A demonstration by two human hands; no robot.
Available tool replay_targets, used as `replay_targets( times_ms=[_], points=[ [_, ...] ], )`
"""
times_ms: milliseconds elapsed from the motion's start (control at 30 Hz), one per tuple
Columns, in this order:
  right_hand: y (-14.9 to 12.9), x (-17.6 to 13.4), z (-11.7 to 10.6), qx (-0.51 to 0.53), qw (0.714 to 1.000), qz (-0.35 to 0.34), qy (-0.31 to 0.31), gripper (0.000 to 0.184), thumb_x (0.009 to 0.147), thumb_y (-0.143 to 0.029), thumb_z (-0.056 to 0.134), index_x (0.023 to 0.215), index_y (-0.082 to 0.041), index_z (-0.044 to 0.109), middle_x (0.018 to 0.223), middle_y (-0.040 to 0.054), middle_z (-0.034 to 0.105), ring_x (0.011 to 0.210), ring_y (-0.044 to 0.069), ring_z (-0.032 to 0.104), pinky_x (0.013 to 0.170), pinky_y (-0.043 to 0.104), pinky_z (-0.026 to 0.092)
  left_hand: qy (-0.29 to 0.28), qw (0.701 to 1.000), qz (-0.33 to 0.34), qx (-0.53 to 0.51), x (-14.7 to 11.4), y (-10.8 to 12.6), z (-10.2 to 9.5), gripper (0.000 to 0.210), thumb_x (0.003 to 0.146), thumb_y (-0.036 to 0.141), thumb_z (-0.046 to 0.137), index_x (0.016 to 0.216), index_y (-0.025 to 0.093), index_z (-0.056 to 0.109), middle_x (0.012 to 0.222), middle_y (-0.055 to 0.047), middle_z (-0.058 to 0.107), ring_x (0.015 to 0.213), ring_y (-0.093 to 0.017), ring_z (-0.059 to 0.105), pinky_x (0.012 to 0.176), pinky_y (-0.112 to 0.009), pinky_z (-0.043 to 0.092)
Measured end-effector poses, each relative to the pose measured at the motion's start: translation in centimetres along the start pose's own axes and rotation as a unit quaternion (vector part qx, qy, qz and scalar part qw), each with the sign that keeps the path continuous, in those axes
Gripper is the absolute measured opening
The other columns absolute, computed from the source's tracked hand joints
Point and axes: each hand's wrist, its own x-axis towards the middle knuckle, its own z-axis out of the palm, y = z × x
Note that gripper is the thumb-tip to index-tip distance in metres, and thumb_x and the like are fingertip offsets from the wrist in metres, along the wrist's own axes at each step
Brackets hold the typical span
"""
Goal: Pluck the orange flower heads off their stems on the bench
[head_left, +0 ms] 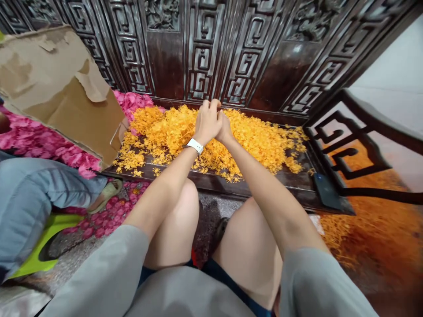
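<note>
before you, a dark wooden bench (299,184) runs across the middle of the frame, bearing a loose heap of yellow blossoms (264,141) that thins toward its edges. to the left you have bright pink blossoms (59,143); at the right end lies a flat dark object (327,192). on the speckled grey floor (71,262), pink blooms (109,215) lie scattered, lower left.

The only view looks from the wearer's head, on the near side of the worktop (297,184), forward and steeply down over the knees (176,229). It is close, taking in the carved panel (167,66) behind the worktop.
</note>
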Motion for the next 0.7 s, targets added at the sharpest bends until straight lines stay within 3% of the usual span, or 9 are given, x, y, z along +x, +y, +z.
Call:
replay_targets(
  times_ms=[133,267,400,500,633,700],
  points=[
    [1.2,1.1,-3.4,0.07,0.989,0.046,0.125,0.034,0.094,-0.045,0.069,0.073,-0.023,0.054,0.079,0.0042,0.059,0.085,0.021,0.058,0.089,0.04,0.052,-0.016,1.0,-0.006,-0.007,-0.9,0.2,0.4,0.028,0.11,0.041,0.055,0.125,0.019,0.063,0.132,-0.021,0.065,0.137,-0.041,0.057,0.12,-0.057,0.041],
    [3.6,1.5,-6.8,0.148,0.955,0.135,0.218,0.029,0.092,-0.036,0.07,0.076,-0.023,0.051,0.073,-0.0017,0.05,0.073,0.016,0.051,0.076,0.034,0.049,-0.054,0.992,-0.047,0.1,-2.0,-1.9,1.1,0.038,0.104,0.046,0.066,0.127,0.015,0.063,0.135,-0.024,0.065,0.137,-0.045,0.056,0.12,-0.061,0.039],
    [6.0,1.3,-9.9,0.191,0.936,0.173,0.24,0.033,0.093,-0.033,0.072,0.075,-0.023,0.046,0.071,-0.0037,0.045,0.068,0.013,0.047,0.07,0.032,0.047,-0.144,0.967,-0.105,0.184,-2.8,-4.3,1.1,0.072,0.093,0.056,0.078,0.148,0.015,0.056,0.156,-0.028,0.056,0.145,-0.05,0.049,0.12,-0.067,0.036],
    [7.6,0.9,-11.8,0.236,0.92,0.175,0.259,0.039,0.096,-0.044,0.071,0.076,-0.024,0.044,0.072,-0.003,0.045,0.067,0.013,0.049,0.065,0.03,0.046,-0.197,0.944,-0.151,0.218,-3.3,-5.7,0.8,0.093,0.088,0.062,0.08,0.163,0.018,0.046,0.17,-0.028,0.044,0.15,-0.053,0.043,0.12,-0.07,0.034],
    [9.5,0.6,-14.6,0.252,0.919,0.165,0.256,0.052,0.096,-0.067,0.065,0.079,-0.025,0.039,0.076,-0.0007,0.048,0.071,0.016,0.056,0.063,0.031,0.047,-0.226,0.903,-0.236,0.279,-3.6,-7.5,0.5,0.091,0.091,0.071,0.067,0.159,0.013,0.053,0.164,-0.035,0.047,0.156,-0.055,0.037,0.119,-0.072,0.033],
    [10.3,0.5,-16.1,0.241,0.924,0.157,0.252,0.058,0.093,-0.075,0.063,0.079,-0.026,0.037,0.079,0.0016,0.05,0.077,0.019,0.061,0.065,0.034,0.049,-0.217,0.9,-0.249,0.284,-3.5,-8.4,0.4,0.084,0.095,0.072,0.057,0.15,0.009,0.061,0.162,-0.036,0.05,0.156,-0.054,0.037,0.117,-0.072,0.035]
  ],
)
